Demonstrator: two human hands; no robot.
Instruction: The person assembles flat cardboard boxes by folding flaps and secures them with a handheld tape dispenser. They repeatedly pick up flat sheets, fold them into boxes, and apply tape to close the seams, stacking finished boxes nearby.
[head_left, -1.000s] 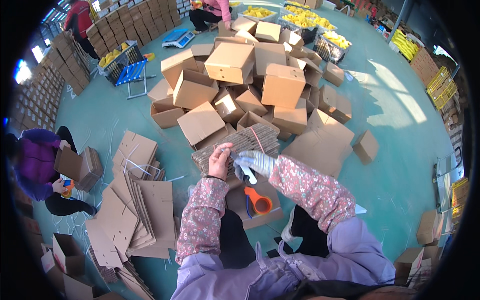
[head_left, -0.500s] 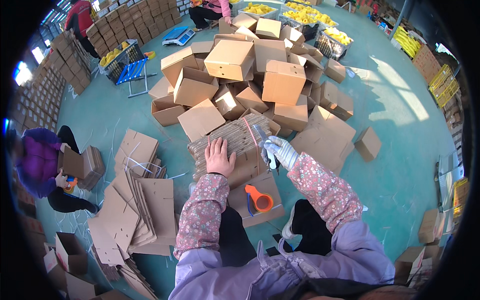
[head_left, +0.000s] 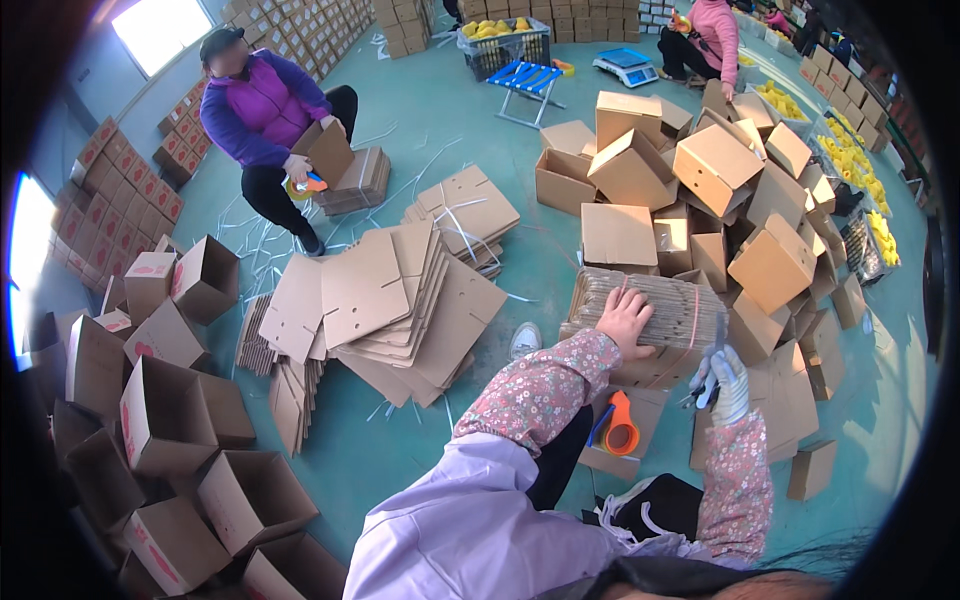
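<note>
Cardboard bundle [head_left: 675, 312], layered, pink-strapped; left hand [head_left: 627, 325] spread atop, right hand [head_left: 729, 385] gripping cutter [head_left: 717, 346]

Red print [head_left: 157, 556] on the cartons [head_left: 188, 540] is illegible.

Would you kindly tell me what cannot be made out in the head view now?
All in the head view:
- Palm of the left hand: turned down onto the cardboard bundle.
- Grip of the cutter: mostly covered by the gloved right hand.
- Bottom-left box: cut by the lower edge.
- Far people, top right: hands too small to see.
</note>
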